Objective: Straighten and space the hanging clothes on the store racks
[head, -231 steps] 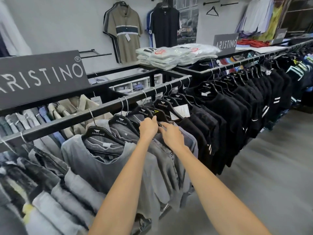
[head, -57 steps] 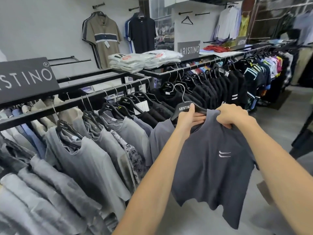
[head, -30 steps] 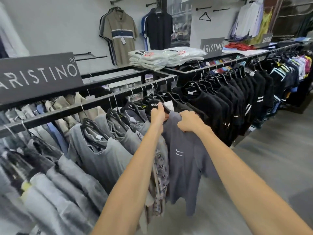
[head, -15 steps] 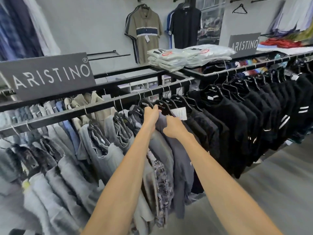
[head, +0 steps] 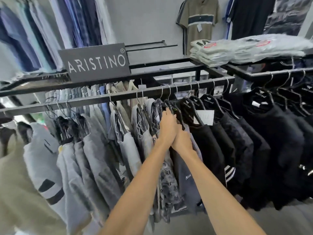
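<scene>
One dark sign [head: 96, 63] lettered ARISTINO, standing up and left of the fingers [head: 166, 111]. Stacks of bagged folded shirts [head: 245, 48] on the black shelf [head: 240, 71], up and right of them. One olive striped polo [head: 197, 22] and one dark polo [head: 249, 16] on the grey wall [head: 144, 19], high above.

I had a single view, from a wide-angle camera worn on the person's head. It faced forward and a little down, out along both forearms [head: 144, 175] to the rail [head: 118, 98], near enough that I could read the lettering on the hangers [head: 187, 104]. The sign [head: 96, 62] stood above and left of centre; straight bars bowed towards the frame's edges.
</scene>
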